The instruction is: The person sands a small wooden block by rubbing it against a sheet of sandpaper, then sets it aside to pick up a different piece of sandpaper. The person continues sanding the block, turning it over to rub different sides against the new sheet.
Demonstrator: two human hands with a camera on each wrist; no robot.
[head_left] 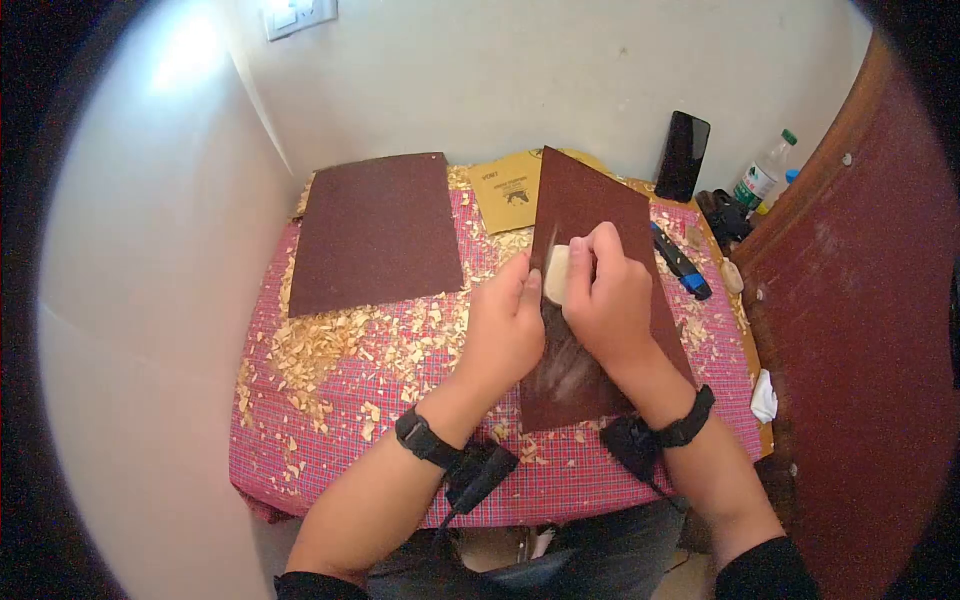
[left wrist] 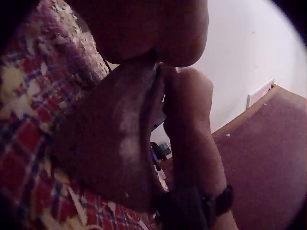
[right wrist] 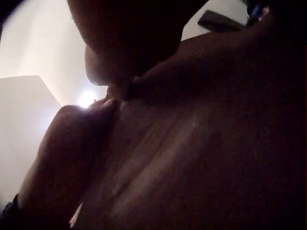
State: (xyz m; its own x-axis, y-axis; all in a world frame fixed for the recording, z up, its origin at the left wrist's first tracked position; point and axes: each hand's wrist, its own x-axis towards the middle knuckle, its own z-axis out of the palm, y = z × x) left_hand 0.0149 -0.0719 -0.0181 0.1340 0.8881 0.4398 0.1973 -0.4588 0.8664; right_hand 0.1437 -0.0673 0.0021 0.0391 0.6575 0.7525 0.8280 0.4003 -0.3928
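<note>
A dark brown sheet [head_left: 590,190] with pale dusty streaks stands tilted and bent under both hands. The right hand [head_left: 610,300] pinches a pale, smooth-looking piece [head_left: 557,275] against the sheet's face, thumb on top and fingers curled. At the sheet's left edge, the left hand [head_left: 505,325] grips with curled fingers, its thumb close to the pale piece. In the left wrist view the streaked sheet [left wrist: 110,129] bows below the left hand [left wrist: 153,33], with the right hand [left wrist: 187,96] beside it. The right wrist view is dark; the streaked sheet [right wrist: 168,163] fills much of it.
Another brown sheet [head_left: 380,235] lies at the back left, near heaped wood shavings [head_left: 310,355] on a checked cloth [head_left: 390,470]. Behind are yellow sandpaper [head_left: 503,195] and a phone [head_left: 683,157] against the wall. To the right are a blue-black cutter [head_left: 680,262] and a bottle [head_left: 765,172].
</note>
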